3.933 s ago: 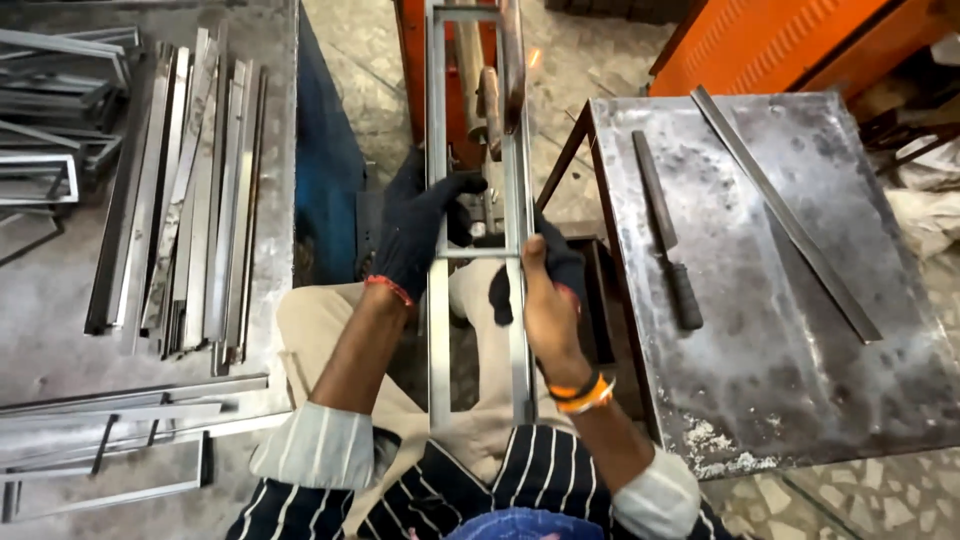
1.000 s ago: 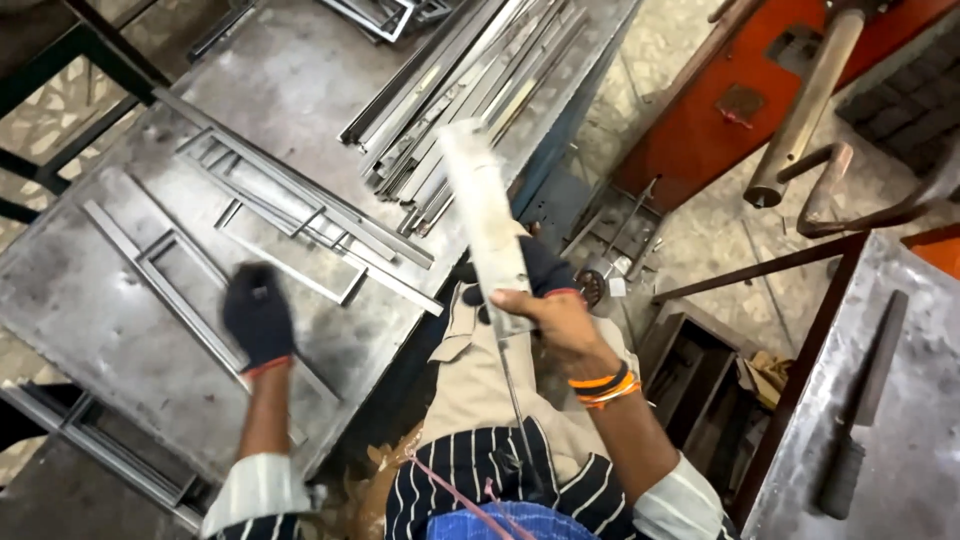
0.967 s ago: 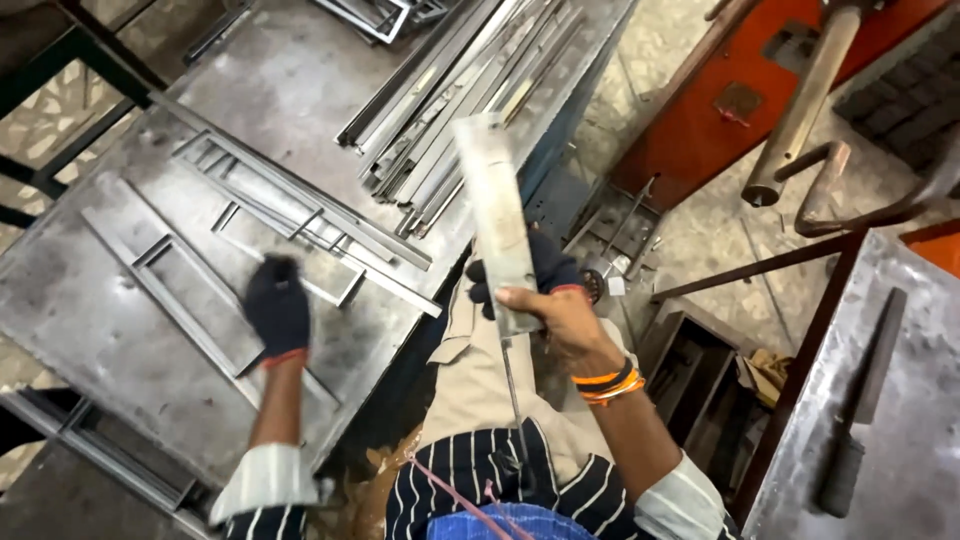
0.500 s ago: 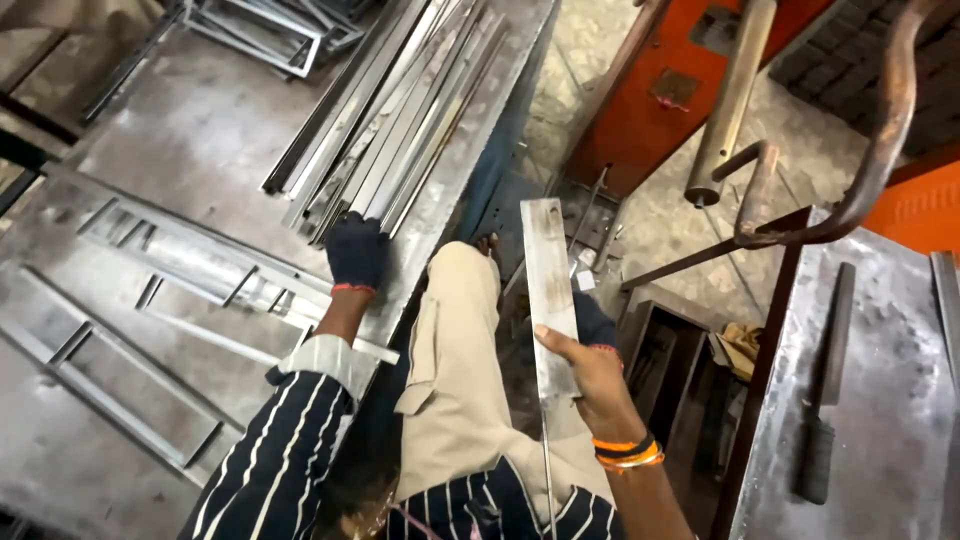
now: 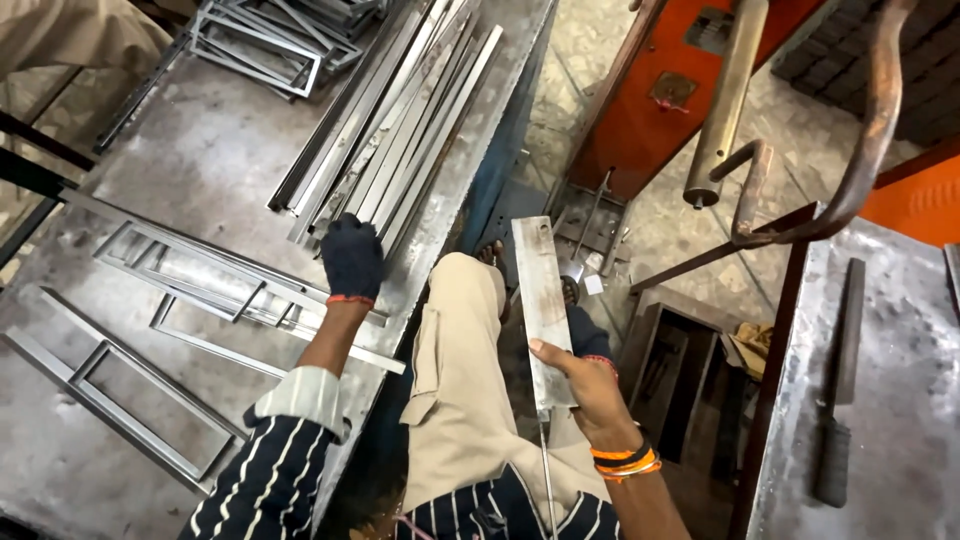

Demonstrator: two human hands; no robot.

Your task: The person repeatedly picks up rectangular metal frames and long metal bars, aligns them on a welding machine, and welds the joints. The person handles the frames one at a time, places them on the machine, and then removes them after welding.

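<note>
My left hand (image 5: 352, 258), in a black glove, rests on the near ends of a bundle of long grey metal strips (image 5: 405, 130) lying on the steel table (image 5: 200, 170). Its fingers curl over those ends. My bare right hand (image 5: 588, 388), with orange bangles at the wrist, holds a flat grey metal plate (image 5: 540, 300) by its lower end, over my lap. The plate points away from me, and a thin rod (image 5: 547, 480) hangs below it.
Welded rectangular frames (image 5: 215, 285) lie on the table's near left, and more frames (image 5: 255, 45) are stacked at the far end. An orange machine (image 5: 665, 95), a brass-coloured cylinder (image 5: 725, 100) and a bent rusty bar (image 5: 865, 130) stand ahead. At the right, a second steel table carries a long tool (image 5: 838, 390).
My left hand has moved from the flat frames up and right to the strip bundle. The right hand has lowered the plate toward my lap. The view has swung right.
</note>
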